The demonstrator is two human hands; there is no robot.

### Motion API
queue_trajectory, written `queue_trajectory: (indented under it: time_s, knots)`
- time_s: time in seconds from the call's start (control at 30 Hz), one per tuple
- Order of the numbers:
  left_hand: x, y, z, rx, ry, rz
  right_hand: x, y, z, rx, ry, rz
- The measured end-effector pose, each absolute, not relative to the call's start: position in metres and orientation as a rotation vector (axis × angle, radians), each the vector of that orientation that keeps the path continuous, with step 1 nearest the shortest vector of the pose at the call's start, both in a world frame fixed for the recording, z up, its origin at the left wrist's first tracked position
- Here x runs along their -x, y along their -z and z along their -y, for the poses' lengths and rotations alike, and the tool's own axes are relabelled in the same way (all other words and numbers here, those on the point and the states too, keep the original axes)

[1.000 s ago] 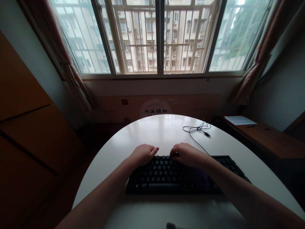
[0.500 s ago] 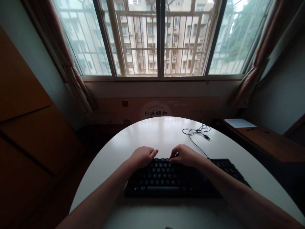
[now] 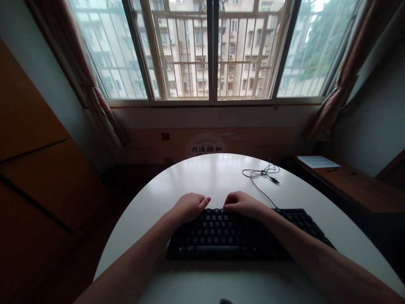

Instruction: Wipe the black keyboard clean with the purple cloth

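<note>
A black keyboard (image 3: 218, 238) with a long space bar lies flat on the white round table (image 3: 126, 253). My left hand (image 3: 190, 206) is closed over its back left edge, fingers curled down and the thumb pointing right. My right hand (image 3: 242, 203) is at the back row of keys, right of the middle, with thumb and forefinger pinched together. Anything small between those fingertips is hidden. My right forearm covers part of the keyboard's right half.
The keyboard's thin black cable (image 3: 262, 193) runs back to a loose bundle with a USB plug (image 3: 274, 180). At the bottom edge, the tip of a dark ridged object (image 3: 225, 301) shows. A brown side table (image 3: 357, 185) to the right bears a white paper (image 3: 319, 161).
My right hand has shifted slightly left, and its thumb and forefinger have drawn closer together. My left hand keeps its place on the keyboard. The view has tilted a little.
</note>
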State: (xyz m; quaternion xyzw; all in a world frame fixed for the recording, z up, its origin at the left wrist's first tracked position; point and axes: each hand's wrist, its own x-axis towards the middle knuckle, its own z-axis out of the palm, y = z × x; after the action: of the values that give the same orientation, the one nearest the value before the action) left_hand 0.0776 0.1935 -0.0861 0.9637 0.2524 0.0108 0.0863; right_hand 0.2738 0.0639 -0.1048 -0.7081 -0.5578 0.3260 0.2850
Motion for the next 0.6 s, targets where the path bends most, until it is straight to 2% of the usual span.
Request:
queue_trajectory:
  time_s: [0.23, 0.43, 0.6]
  knots:
    - [-0.078, 0.085, -0.194, -2.856, -0.012, -0.756, -0.278, 0.104, -0.06, 1.795, -0.628, 1.578]
    - [-0.077, 0.087, -0.196, -2.857, -0.001, -0.747, -0.287, 0.086, -0.054, 1.81, -0.91, 1.74]
    - [-0.077, 0.088, -0.195, -2.845, -0.006, -0.755, -0.286, 0.091, -0.054, 1.727, -0.863, 1.77]
